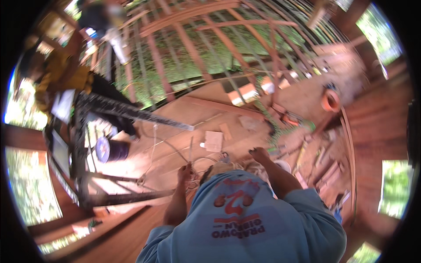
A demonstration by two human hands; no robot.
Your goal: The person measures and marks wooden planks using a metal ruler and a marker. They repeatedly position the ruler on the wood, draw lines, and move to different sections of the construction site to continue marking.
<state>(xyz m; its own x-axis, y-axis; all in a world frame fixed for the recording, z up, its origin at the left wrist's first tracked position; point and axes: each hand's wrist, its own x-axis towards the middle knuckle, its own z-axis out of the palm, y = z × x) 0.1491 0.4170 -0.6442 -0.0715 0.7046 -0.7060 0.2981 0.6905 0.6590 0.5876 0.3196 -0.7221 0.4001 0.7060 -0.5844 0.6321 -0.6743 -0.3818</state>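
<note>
My left hand [185, 173] is low in front of me at the left. Its fingers are closed on a thin dark rod [191, 148] that points away from me. My right hand [260, 155] hangs to the right of my lap with its back upward; its fingers are small and blurred, so their hold is unclear. Between the hands and just beyond them lie a square brown board piece [213, 141], a small white item [202, 144] and a looped dark cable [201, 160] on the plank floor [171, 131].
A dark metal frame [131, 111] stands at left, with a purple round container [109, 149] inside it. A person in yellow [66, 76] is beside it; another person [103, 26] is farther off. Timber joists [188, 44], an orange bucket [330, 101] and scattered offcuts [326, 173] surround me.
</note>
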